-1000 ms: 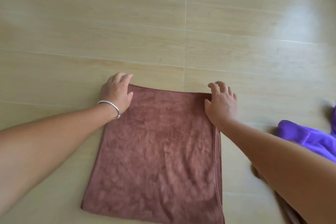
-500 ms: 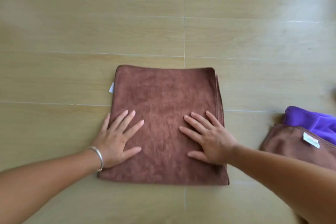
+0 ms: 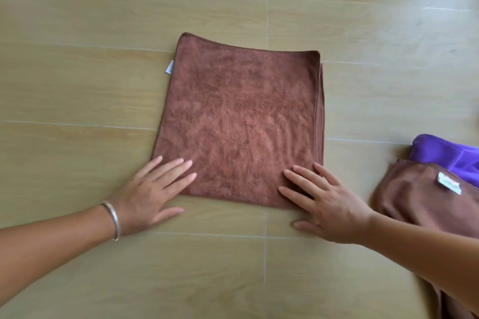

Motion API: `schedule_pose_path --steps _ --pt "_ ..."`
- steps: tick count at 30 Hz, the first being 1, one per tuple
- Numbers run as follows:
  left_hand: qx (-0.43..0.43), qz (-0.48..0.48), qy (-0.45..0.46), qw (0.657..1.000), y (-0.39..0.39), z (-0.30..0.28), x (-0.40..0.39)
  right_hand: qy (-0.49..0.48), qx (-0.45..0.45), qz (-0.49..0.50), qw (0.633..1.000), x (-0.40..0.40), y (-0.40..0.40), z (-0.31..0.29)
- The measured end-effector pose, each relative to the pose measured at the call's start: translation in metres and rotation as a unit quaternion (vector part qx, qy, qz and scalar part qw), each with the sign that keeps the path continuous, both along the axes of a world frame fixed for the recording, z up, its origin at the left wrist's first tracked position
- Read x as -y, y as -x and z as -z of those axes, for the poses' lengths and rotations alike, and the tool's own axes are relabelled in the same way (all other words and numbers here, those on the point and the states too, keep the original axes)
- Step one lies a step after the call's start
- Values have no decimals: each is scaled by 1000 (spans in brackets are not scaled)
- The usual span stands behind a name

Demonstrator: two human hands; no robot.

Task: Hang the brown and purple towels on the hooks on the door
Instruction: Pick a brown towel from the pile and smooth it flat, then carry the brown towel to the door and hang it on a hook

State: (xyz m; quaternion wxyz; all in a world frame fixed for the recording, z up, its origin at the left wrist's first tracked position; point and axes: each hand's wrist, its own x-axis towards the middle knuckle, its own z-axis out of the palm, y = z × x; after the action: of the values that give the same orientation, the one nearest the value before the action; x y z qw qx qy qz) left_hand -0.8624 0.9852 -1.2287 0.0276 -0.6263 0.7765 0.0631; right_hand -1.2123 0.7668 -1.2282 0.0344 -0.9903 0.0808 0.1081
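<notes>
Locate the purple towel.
In the head view, the purple fabric towel lies at the right edge on the floor, partly under a second brown towel.

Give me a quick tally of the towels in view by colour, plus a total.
Brown towels: 2, the folded one flat on the floor under both hands, and a second at the right edge
Purple towels: 1, partly under that second brown one
Total: 3
</notes>
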Motion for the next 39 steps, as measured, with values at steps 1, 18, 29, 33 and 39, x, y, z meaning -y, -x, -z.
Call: schedule_pose_path --steps 1,18,29,33,39 --pt "-19 -1 16 1000 -6 0 -5 7 16 3 1000 -4 2 0" --pt "-61 -189 16 980 -5 -138 45 13 27 227 973 -4 -36 -128" --pt "17 -249 -8 968 -11 -435 48 4 -9 319 948 13 -50 -417" --pt "22 -231 -18 973 -21 -576 65 -22 26 330 943 28 -52 -559" --pt "51 -215 4 975 -37 -827 100 -10 141 315 939 52 -60 -810"
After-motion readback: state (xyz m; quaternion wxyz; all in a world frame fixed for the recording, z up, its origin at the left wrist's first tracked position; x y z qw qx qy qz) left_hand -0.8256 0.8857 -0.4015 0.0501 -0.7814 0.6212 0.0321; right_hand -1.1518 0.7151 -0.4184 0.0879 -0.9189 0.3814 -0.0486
